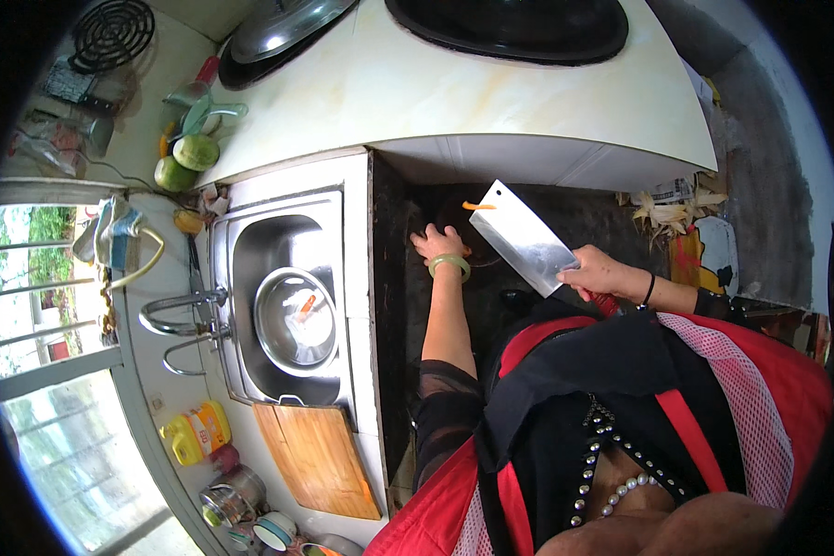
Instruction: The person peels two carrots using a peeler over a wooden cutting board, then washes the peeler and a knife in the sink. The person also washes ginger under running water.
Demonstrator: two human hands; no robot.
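Note:
My right hand (595,271) grips the red handle of a cleaver (525,240), its broad steel blade pointing up and left. A thin orange strip, perhaps peel (478,206), lies against the blade's far end. My left hand (439,244), with a green bangle at the wrist, reaches low beside the dark side of the sink counter, fingers spread. Something orange shows partly behind that hand; whether it is held cannot be told. In the sink (243,240) at the left, a steel basin (260,326) contains an orange piece (308,304).
A wooden cutting board (313,452) lies on the counter below the sink. Along the top stretches a pale counter (528,104) with a black wok (507,28) and green gourds or melons (196,152). Corn husks (657,212) lie at the right.

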